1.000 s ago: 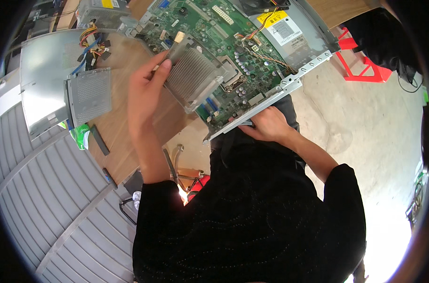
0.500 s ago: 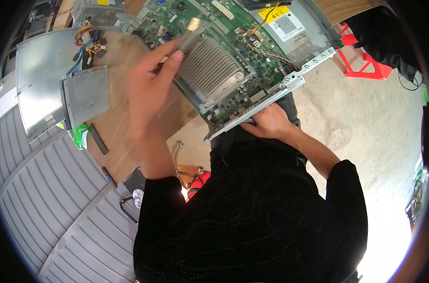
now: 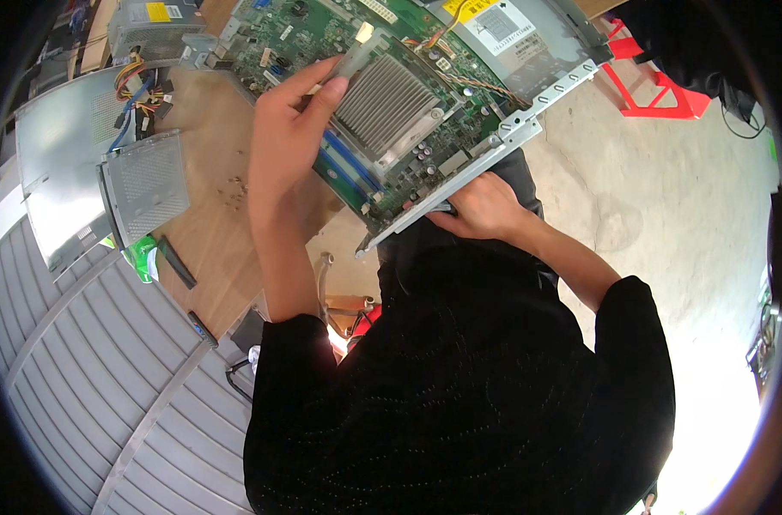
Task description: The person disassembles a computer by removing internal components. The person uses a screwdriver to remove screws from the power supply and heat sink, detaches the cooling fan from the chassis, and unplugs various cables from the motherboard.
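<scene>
My left hand (image 3: 292, 137) pinches a narrow grey bar with a cream-coloured end (image 3: 355, 57) between thumb and fingers. The bar lies along the left side of a finned metal heat sink (image 3: 386, 112). Under that heat sink is a green motherboard (image 3: 348, 184) with blue slots, mounted in an open metal computer chassis (image 3: 545, 105). At the chassis's near rim, my right hand (image 3: 487, 209) is closed around a small grey-dark piece, mostly hidden by the fingers and the rim, so its kind cannot be told.
On the wooden table (image 3: 215, 245) lie small screws (image 3: 234, 192), a perforated metal bracket (image 3: 153, 184), a large metal panel (image 3: 56, 167) and a power supply (image 3: 155, 30) with loose cables (image 3: 142, 99). A red frame (image 3: 657, 94) stands on the floor at right.
The chassis and board appear slightly further left and up. My left hand, blurred before, is steadier, with the bar still pinched. Blue slots and small screws show more plainly.
</scene>
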Demonstrator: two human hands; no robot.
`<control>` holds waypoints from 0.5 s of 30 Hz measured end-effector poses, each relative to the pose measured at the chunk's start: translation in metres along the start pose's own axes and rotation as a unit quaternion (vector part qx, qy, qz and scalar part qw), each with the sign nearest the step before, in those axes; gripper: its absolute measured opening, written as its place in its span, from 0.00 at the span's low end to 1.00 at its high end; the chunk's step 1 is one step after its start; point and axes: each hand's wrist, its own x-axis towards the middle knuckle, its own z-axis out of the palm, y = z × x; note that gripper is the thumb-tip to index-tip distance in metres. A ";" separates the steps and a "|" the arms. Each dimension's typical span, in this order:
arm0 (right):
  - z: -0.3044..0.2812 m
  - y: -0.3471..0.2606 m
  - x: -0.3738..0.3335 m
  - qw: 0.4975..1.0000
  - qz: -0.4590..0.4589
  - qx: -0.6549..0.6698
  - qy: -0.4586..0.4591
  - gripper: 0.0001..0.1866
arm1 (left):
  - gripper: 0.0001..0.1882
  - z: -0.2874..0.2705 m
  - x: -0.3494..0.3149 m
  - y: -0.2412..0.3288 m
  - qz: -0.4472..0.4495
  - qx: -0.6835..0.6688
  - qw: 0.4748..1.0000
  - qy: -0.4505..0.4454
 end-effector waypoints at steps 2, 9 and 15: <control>0.000 -0.001 0.000 1.000 -0.007 0.001 0.007 0.18 | 0.16 -0.001 -0.002 -0.001 -0.011 0.000 1.000 0.000; -0.002 -0.002 0.000 1.000 0.000 0.004 -0.001 0.19 | 0.15 0.004 -0.004 0.008 0.001 0.075 0.997 0.008; 0.000 -0.002 0.000 1.000 0.003 0.014 0.005 0.20 | 0.15 0.008 -0.005 0.009 0.012 0.076 0.997 0.032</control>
